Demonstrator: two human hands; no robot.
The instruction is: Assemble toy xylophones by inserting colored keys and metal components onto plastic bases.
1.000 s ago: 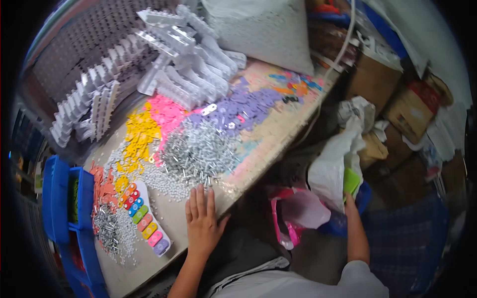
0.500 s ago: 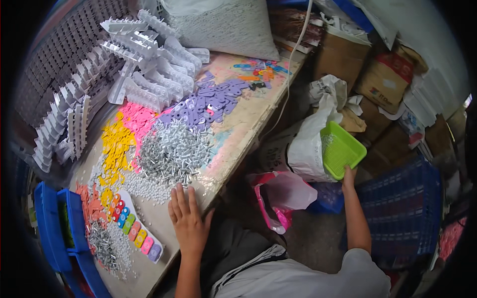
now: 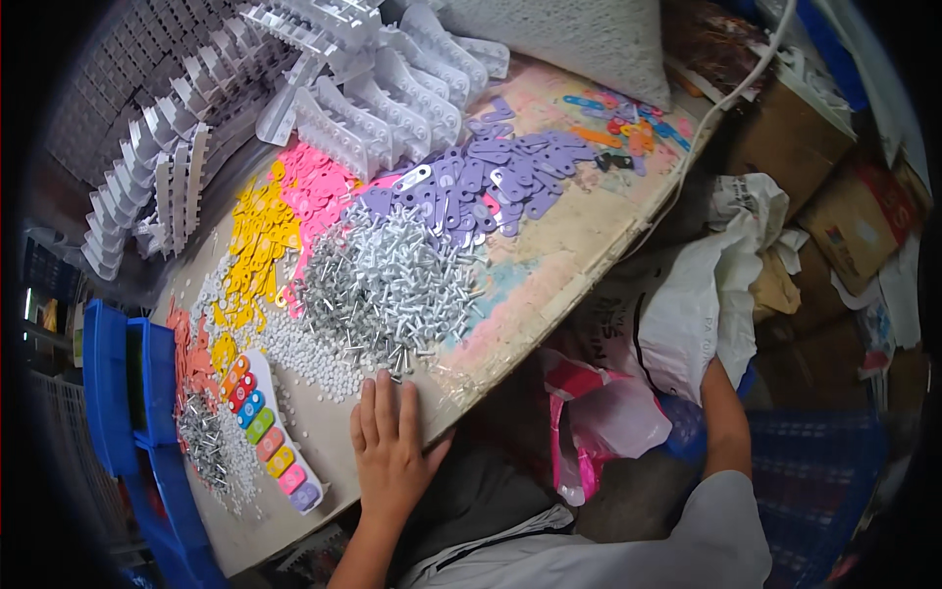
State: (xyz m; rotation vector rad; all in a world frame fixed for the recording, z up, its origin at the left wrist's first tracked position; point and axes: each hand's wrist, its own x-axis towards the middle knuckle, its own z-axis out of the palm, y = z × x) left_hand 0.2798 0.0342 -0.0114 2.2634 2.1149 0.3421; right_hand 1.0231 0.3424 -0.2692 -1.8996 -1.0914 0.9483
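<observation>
My left hand (image 3: 392,437) rests flat on the near edge of the worktable (image 3: 549,285), fingers stretched out and holding nothing. Its fingertips are just below a heap of silvery pins (image 3: 392,280). My right hand (image 3: 719,385) reaches into the mouth of a white sack (image 3: 692,314) beside the table; its fingers, and anything in them, are hidden by the sack. Left of my left hand lies a white strip with a row of coloured tabs (image 3: 265,432). Small white beads (image 3: 329,363) are scattered between the strip and the pins.
Purple (image 3: 520,177), pink (image 3: 319,182) and yellow pieces (image 3: 260,245) lie in piles. White toothed plastic parts (image 3: 383,108) are stacked behind, near a bulging bag (image 3: 579,44). Blue bins (image 3: 152,383) stand left. A pink bag (image 3: 589,432) and a blue crate (image 3: 805,491) are right.
My right hand, which held a green basket at the sack's mouth, has gone down into the sack; the basket is out of sight. The view has shifted. My left hand stays on the table.
</observation>
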